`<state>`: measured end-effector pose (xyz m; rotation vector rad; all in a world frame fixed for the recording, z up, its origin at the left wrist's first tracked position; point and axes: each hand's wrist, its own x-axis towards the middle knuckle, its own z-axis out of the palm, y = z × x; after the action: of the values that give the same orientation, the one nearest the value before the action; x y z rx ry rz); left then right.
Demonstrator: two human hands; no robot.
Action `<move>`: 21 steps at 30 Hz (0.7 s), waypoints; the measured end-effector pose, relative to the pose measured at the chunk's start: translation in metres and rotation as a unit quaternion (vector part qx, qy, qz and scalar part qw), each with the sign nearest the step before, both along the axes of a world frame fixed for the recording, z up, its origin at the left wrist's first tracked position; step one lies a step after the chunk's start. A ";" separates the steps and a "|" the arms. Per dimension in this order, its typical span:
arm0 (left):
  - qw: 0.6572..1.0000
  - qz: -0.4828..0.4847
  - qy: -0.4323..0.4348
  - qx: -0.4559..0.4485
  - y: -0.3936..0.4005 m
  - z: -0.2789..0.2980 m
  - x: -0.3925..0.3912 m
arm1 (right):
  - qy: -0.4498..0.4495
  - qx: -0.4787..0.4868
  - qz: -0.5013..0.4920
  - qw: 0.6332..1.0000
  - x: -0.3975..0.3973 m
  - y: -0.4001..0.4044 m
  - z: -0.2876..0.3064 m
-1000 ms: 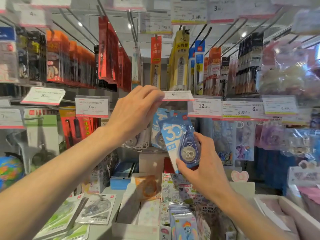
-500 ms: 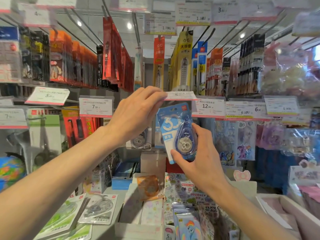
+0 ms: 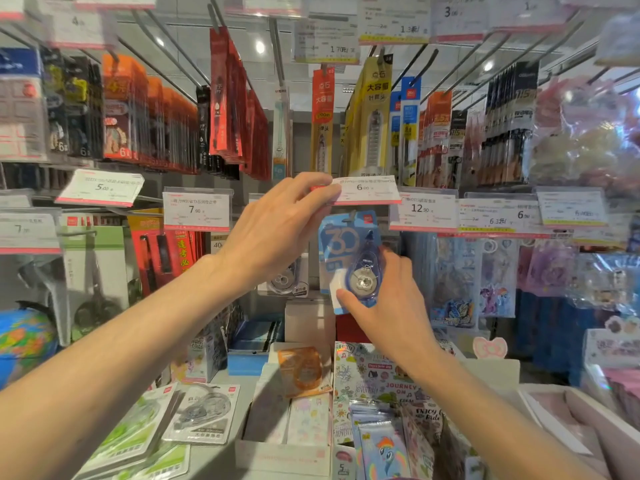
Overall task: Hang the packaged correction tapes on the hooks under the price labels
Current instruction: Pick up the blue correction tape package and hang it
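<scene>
The 6.00 label [image 3: 363, 190] is pinched at its left edge and tilted up by the left hand [image 3: 277, 233]. Just beneath it, a blue tape pack [image 3: 349, 258] is gripped at its lower end by the right hand [image 3: 388, 306] — thumb on the front, fingers behind. The pack's top appears to be at the hook [image 3: 352, 216], though this is blurred.

Flipped-up price label [image 3: 363, 190] overhangs blue correction tape pack [image 3: 341, 244]; neighbouring label [image 3: 424, 209] crowds right; open gap below.
</scene>
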<state>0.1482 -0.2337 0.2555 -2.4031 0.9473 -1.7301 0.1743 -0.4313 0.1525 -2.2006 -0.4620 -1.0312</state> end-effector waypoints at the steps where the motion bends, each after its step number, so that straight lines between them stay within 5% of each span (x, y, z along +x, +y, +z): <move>1: 1.000 0.002 -0.001 0.003 0.000 -0.001 0.000 | 0.015 -0.006 -0.014 1.000 0.005 0.004 0.001; 12: 0.999 -0.010 0.027 -0.046 0.011 -0.039 0.000 | 0.098 0.014 -0.027 0.995 0.030 0.020 -0.001; 16: 0.976 -0.016 0.149 -0.157 0.008 -0.080 0.013 | 0.111 0.023 0.008 0.994 0.027 0.010 0.001; 21: 0.946 0.017 0.273 -0.177 -0.006 -0.097 0.039 | 0.105 0.049 0.044 0.992 0.026 0.000 0.002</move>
<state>0.1870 -0.2397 0.1586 -3.2093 0.6527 -1.3302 0.2004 -0.4315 0.1542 -2.1526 -0.4004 -0.7488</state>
